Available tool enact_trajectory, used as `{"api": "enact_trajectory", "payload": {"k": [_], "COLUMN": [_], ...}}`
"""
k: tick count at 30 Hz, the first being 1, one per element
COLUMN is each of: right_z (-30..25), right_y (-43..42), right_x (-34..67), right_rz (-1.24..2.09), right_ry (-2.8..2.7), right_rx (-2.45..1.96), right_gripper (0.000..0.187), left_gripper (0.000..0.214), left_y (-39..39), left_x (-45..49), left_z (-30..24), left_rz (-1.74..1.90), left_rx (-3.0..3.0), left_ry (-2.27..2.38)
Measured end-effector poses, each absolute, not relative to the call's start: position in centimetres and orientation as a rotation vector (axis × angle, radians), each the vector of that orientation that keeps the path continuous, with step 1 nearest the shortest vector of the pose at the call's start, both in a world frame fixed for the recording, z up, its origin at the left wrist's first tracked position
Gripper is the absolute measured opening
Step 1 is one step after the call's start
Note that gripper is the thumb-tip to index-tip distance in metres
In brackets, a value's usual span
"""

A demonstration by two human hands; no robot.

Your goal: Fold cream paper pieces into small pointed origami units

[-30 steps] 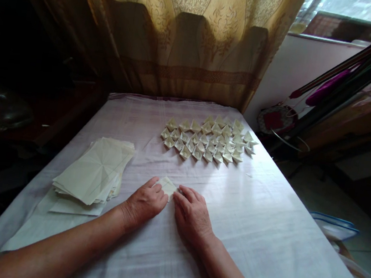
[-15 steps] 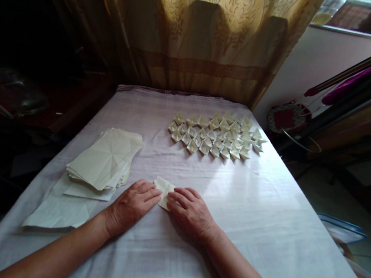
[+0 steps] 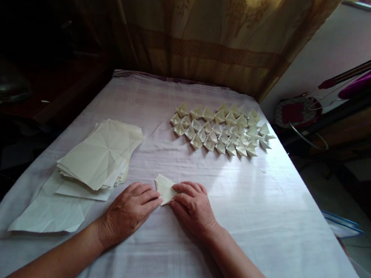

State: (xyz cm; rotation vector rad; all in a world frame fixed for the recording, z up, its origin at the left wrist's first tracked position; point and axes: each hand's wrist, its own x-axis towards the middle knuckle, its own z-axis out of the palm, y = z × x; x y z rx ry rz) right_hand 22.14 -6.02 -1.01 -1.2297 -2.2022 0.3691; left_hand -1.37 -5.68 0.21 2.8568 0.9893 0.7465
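Note:
A small cream folded paper piece (image 3: pixel 165 187) lies on the white cloth of the table (image 3: pixel 263 223) near the front middle. My left hand (image 3: pixel 129 211) lies flat on the cloth, fingers stretched, fingertips touching the paper's lower left edge. My right hand (image 3: pixel 193 207) has its fingers curled and pressed down on the paper's right side. A stack of creased cream paper sheets (image 3: pixel 100 157) sits to the left of my left hand. Several finished small folded paper pieces (image 3: pixel 223 128) lie in rows at the back right of the table.
A patterned yellow-brown curtain (image 3: pixel 217 33) hangs behind the table's far edge. Dark furniture (image 3: pixel 14 78) stands to the left. On the right are a white wall, leaning rods (image 3: pixel 370 77) and a blue-rimmed lid (image 3: pixel 342 223) on the floor.
The view has tilted downward. My right hand's fingers have curled over the paper's right side and the piece has turned a little; my left hand has slid slightly back.

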Motion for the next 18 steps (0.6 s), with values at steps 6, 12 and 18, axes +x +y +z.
{"api": "enact_trajectory", "payload": {"k": [6, 12, 18], "right_z": [-1.2, -0.9, -0.6], "right_y": [-6.1, -6.4, -6.1], "right_x": [20.5, 19.5, 19.9], "right_rz": [0.41, 0.392, 0.369], "right_ry": [-1.993, -1.899, -1.967], "right_rx": [-1.466, -1.59, -1.576], "right_gripper": [0.014, 0.015, 0.017], "left_gripper": [0.029, 0.031, 0.032], "left_y": [-6.2, -6.3, -6.5], "left_x": [-1.3, -1.3, -1.4], "left_z": [0.0, 0.2, 0.1], "left_rz": [0.76, 0.727, 0.685], "left_rx": [2.813, 2.829, 2.87], "left_ry": [1.049, 1.062, 1.06]}}
